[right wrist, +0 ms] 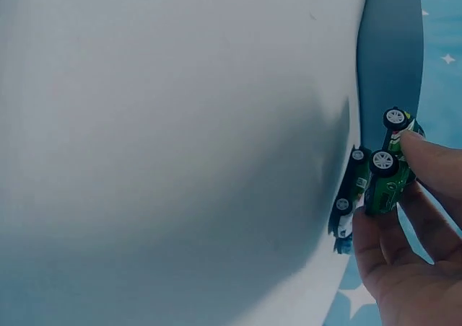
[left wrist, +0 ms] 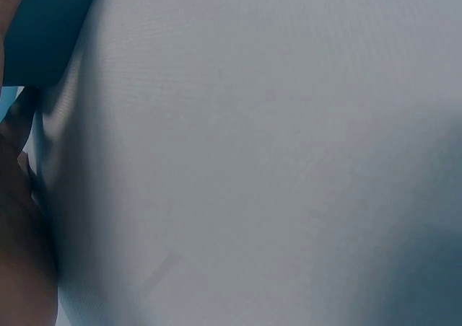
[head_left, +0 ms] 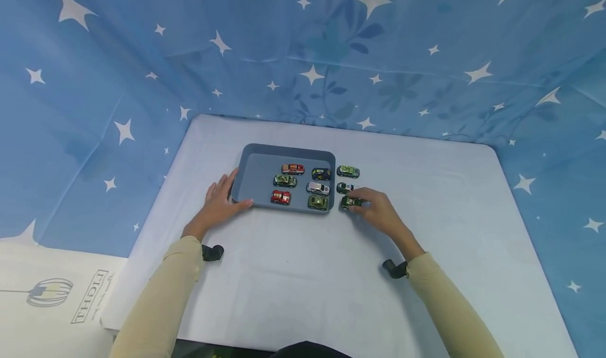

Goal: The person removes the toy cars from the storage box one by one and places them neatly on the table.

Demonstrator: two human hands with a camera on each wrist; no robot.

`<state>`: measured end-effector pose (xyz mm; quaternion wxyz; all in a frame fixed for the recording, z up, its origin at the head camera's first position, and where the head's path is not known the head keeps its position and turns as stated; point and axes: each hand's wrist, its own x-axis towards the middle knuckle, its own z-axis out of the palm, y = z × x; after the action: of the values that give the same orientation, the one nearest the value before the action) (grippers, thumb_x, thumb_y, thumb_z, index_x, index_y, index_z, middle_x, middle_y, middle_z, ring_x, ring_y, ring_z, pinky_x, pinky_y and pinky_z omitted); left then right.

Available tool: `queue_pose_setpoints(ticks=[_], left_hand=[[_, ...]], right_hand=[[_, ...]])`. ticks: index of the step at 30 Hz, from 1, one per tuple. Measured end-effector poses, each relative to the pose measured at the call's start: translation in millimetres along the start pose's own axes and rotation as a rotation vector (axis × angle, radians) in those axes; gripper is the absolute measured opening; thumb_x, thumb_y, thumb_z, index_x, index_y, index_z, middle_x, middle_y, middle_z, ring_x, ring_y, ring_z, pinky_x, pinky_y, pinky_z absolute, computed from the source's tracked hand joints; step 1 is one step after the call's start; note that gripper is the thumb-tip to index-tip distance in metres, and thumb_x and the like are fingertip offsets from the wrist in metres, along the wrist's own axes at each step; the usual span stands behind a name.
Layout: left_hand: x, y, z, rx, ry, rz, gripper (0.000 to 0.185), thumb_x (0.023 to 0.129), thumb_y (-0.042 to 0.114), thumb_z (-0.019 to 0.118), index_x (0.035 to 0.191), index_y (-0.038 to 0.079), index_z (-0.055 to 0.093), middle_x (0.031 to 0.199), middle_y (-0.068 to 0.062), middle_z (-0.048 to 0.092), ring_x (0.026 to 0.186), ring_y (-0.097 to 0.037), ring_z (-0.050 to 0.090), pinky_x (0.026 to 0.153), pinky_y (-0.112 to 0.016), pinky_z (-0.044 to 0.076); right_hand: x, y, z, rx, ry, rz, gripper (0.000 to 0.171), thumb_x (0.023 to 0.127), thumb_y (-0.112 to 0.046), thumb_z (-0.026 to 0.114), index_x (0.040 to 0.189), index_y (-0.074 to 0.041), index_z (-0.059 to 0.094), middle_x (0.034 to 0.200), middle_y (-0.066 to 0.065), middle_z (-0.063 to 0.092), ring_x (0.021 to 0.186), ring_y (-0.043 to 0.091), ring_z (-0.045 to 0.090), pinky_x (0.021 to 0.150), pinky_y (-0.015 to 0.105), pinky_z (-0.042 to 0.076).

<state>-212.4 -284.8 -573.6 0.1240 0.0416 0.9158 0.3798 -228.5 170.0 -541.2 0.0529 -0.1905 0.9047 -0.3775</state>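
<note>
My right hand (head_left: 376, 210) pinches a dark green toy car (head_left: 350, 202) between thumb and fingers, just right of the tray. In the right wrist view the green car (right wrist: 386, 189) is tilted, its wheels toward the camera. Behind it stand a green-and-white toy car (head_left: 344, 188), partly hidden by the fingers, and a light green toy car (head_left: 348, 171). My left hand (head_left: 219, 205) rests spread at the near left corner of the blue-grey tray (head_left: 255, 176), thumb along the front edge and fingers along the left side.
Several toy cars stand inside the tray: orange (head_left: 293, 169), camouflage green (head_left: 285, 181), red (head_left: 281, 197), dark blue (head_left: 321, 173), silver (head_left: 317, 188) and olive green (head_left: 317, 202). A white cloth covers the table (head_left: 293, 279). A blue star-patterned curtain (head_left: 284, 42) hangs behind it.
</note>
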Motion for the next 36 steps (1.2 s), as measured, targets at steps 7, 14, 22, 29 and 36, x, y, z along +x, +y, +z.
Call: queue_pose_setpoints(ticks=[7,14,22,29,36], left_hand=[[1.0,-2.8,-0.5,0.018,0.002,0.028,0.108,0.098,0.057,0.071,0.175,0.026,0.001,0.178,-0.017,0.01,0.164,-0.034,-0.002,0.129,-0.051,-0.01],[0.5,-0.6,-1.1,0.016,0.0,0.023,0.111,0.097,0.058,0.071,0.175,0.023,0.0,0.178,-0.019,0.008,0.164,-0.036,-0.002,0.129,-0.052,-0.01],[3.5,-3.9,1.0,0.01,0.011,0.027,0.11,0.097,0.058,0.072,0.175,0.025,0.001,0.178,-0.018,0.009,0.164,-0.035,-0.001,0.129,-0.052,-0.011],[3.1,-2.0,-0.2,0.003,0.009,0.028,0.11,0.097,0.055,0.073,0.175,0.025,0.001,0.178,-0.017,0.009,0.164,-0.034,-0.002,0.128,-0.052,-0.012],[3.7,-2.5,0.7,0.005,0.009,0.025,0.11,0.097,0.056,0.073,0.175,0.026,0.001,0.178,-0.017,0.009,0.164,-0.034,-0.002,0.129,-0.051,-0.011]], right_hand=[[-0.7,0.8,6.6,-0.006,-0.017,-0.005,0.035,0.092,0.001,0.082,0.126,0.0,0.077,0.13,0.021,0.072,0.121,0.041,0.067,0.108,0.059,0.051],[0.4,4.5,11.1,-0.006,-0.045,-0.01,0.035,0.092,0.001,0.081,0.127,0.001,0.076,0.13,0.021,0.072,0.124,0.042,0.066,0.11,0.059,0.049],[-0.3,6.1,13.8,-0.001,-0.049,0.022,0.035,0.093,0.0,0.08,0.128,0.002,0.075,0.13,0.022,0.071,0.128,0.044,0.063,0.113,0.061,0.045],[-0.9,6.6,15.1,-0.009,-0.05,0.033,0.036,0.094,0.0,0.08,0.129,0.002,0.074,0.132,0.023,0.07,0.131,0.046,0.061,0.115,0.062,0.043],[-2.5,8.5,17.6,-0.008,-0.042,0.036,0.038,0.094,-0.002,0.081,0.131,0.001,0.074,0.134,0.023,0.069,0.132,0.046,0.06,0.115,0.062,0.043]])
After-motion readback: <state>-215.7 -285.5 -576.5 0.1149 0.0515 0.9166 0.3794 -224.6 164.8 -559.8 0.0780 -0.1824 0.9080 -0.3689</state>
